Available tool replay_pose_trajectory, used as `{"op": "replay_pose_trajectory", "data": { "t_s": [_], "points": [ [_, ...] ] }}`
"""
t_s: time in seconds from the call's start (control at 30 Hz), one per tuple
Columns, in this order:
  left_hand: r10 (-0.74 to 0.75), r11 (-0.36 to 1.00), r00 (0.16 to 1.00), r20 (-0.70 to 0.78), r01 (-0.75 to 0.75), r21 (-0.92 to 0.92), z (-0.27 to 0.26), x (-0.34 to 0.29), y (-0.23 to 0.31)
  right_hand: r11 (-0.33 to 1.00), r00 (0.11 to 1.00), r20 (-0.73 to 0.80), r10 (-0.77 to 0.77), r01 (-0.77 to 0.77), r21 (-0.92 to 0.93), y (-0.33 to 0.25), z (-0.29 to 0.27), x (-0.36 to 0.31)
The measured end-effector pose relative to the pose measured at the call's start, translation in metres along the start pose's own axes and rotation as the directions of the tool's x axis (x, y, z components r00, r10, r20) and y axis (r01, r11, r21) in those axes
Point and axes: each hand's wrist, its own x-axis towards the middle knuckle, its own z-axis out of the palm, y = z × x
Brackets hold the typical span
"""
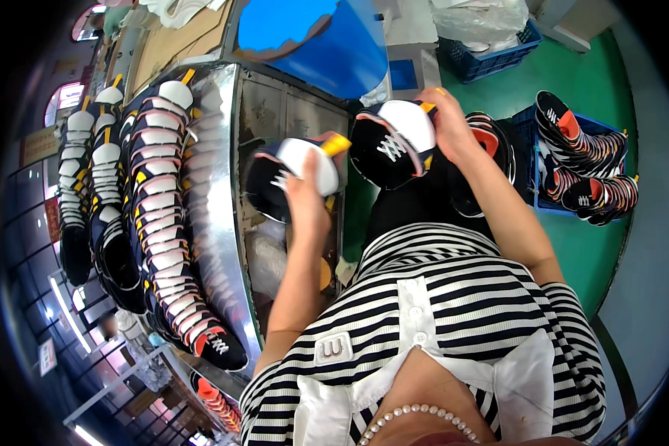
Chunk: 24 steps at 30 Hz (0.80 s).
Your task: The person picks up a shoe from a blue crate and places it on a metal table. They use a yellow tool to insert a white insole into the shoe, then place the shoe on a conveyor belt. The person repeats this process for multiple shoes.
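My left hand point(308, 208) grips a black shoe upper point(266, 182) with white laces, a white tongue and a yellow tab; motion blurs it slightly. Beside it, my right hand point(453, 123) holds a similar shoe upper point(383, 152) by its tongue end, fingers closed near the yellow tab. The two uppers are close together but apart, with both toes pointing down and left. Just right of them, under my right forearm, lie more dark uppers with coral lining point(485, 137), partly hidden by the arm.
Long rows of nested shoe uppers point(163, 208) cover a shiny metal table point(227, 201) on the left. A blue bin point(342, 56) stands ahead. On the green floor at right sits a blue crate point(528, 141) of stacked uppers; another blue crate point(498, 59) holds plastic bags.
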Motion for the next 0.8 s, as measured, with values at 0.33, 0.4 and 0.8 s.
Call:
{"op": "replay_pose_trajectory", "data": {
  "t_s": [0.33,0.4,0.8],
  "points": [
    [0.021,0.994,0.975,0.219,0.004,-0.111,0.022,0.02,-0.008,0.978,0.951,0.307,0.039,0.027,-0.208,0.016,0.047,-0.027],
    [0.107,0.993,0.969,0.223,-0.093,-0.074,0.025,0.038,-0.011,0.986,0.964,0.265,-0.032,0.074,-0.15,0.017,0.05,-0.015],
    [-0.432,0.755,0.802,0.413,0.572,-0.321,0.054,0.122,-0.011,0.971,0.948,0.272,0.165,-0.108,-0.213,-0.006,0.015,0.053]
  ]
}}
